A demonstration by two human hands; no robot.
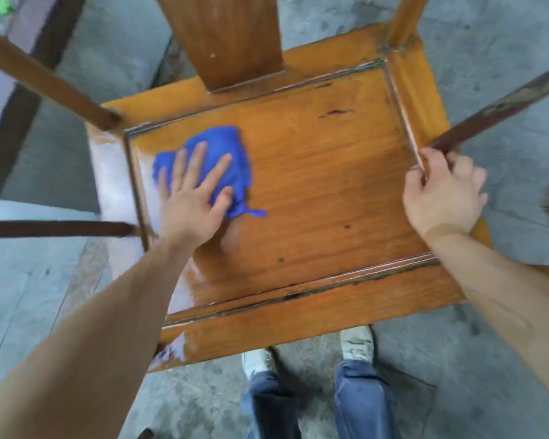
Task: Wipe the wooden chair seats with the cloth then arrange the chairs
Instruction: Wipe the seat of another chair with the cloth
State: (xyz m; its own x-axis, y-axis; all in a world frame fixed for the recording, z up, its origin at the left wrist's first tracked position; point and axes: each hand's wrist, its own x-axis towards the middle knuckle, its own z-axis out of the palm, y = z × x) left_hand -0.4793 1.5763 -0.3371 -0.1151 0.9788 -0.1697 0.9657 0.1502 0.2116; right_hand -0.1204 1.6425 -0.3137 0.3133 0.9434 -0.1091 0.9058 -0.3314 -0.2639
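I look straight down on an orange-brown wooden chair seat [314, 185] with a framed rim and a broad back splat [225, 36] at the far side. A crumpled blue cloth [229, 153] lies on the left half of the seat. My left hand [192, 198] presses flat on it, fingers spread. My right hand [444, 191] grips the dark armrest support [501, 109] at the seat's right edge.
Armrest rails [45, 80] cross at the upper left and lower left of the chair. Grey concrete floor [504, 42] surrounds it. My shoes [358, 343] and jeans stand just in front of the seat's near edge. A wet sheen covers the seat's left rim.
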